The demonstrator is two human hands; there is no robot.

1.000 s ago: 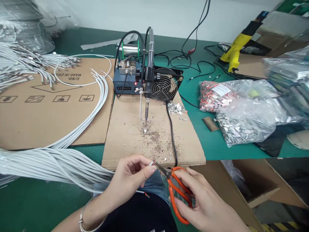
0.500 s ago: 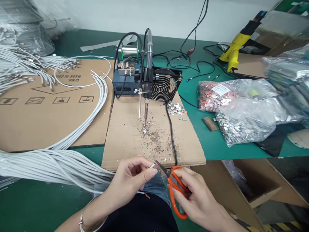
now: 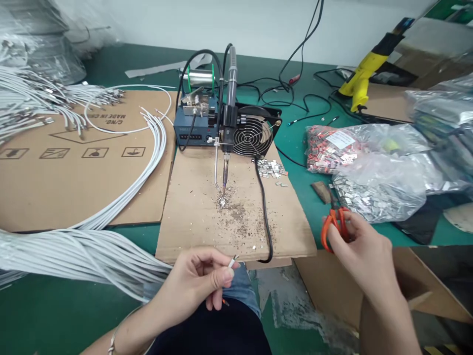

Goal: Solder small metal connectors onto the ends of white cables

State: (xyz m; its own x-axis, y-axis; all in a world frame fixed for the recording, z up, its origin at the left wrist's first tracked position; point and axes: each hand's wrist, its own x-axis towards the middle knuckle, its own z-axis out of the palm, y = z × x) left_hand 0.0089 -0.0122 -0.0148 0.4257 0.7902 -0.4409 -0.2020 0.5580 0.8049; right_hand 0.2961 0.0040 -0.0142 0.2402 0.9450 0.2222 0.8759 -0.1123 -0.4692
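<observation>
My left hand (image 3: pixel 199 283) is closed in a pinch on the end of a white cable (image 3: pixel 232 261), just below the front edge of the small cardboard sheet (image 3: pixel 199 207). The cable's stripped tip sticks out past my thumb. My right hand (image 3: pixel 364 249) is off to the right at the bench edge, fingers wrapped round orange-handled scissors (image 3: pixel 332 224), beside a bag of small metal parts (image 3: pixel 377 195). A mounted soldering iron (image 3: pixel 228 113) points down at the cardboard, with solder crumbs under its tip.
A blue soldering station (image 3: pixel 194 123) and a black fan (image 3: pixel 254 133) stand behind the iron. Bundles of white cables (image 3: pixel 74 251) lie at the left over a large cardboard sheet (image 3: pixel 55 187). A yellow glue gun (image 3: pixel 364 74) and an open cardboard box (image 3: pixel 406 286) are at the right.
My right hand has carried the scissors away from the cable tip, right and up to the bench edge near the bags. My left hand still pinches the cable in the same place.
</observation>
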